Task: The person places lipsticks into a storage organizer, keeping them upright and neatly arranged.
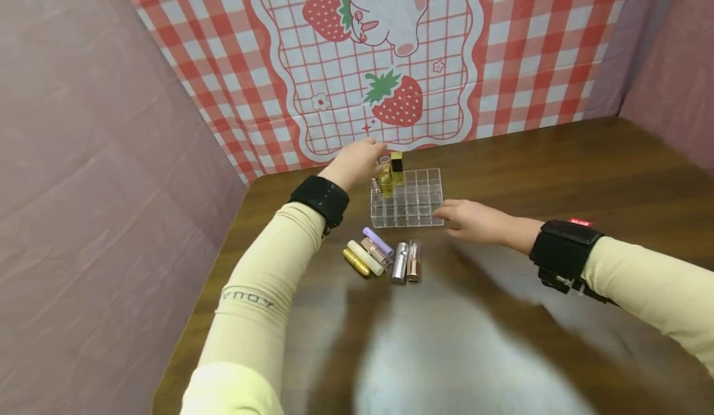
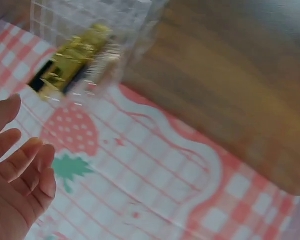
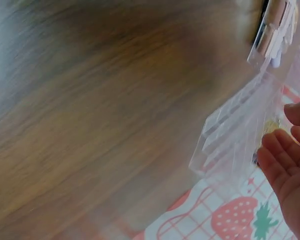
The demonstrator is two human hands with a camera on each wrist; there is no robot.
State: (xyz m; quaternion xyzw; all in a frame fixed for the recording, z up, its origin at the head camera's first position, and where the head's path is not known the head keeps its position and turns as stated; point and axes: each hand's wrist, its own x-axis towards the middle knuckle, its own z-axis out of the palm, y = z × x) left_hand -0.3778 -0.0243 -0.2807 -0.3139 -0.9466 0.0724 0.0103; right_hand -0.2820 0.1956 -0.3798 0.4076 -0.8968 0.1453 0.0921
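A clear plastic lipstick organizer (image 1: 419,199) stands near the back of the table. In its left compartments sit a few tubes, among them a gold lipstick (image 1: 386,183) and a black-and-gold lipstick (image 1: 397,166). Beside these tops is my left hand (image 1: 357,160); the left wrist view shows its fingers loosely bent, with nothing between them. My right hand (image 1: 474,220) is by the organizer's right front corner, fingers extended and holding nothing; whether it touches the plastic I cannot tell.
Several lipsticks lie in front of the organizer, including a purple tube (image 1: 378,241), a cream tube (image 1: 365,258), a gold tube (image 1: 356,262) and a silver tube (image 1: 400,263). Behind the brown table (image 1: 535,173) hangs a strawberry-print cloth (image 1: 385,93).
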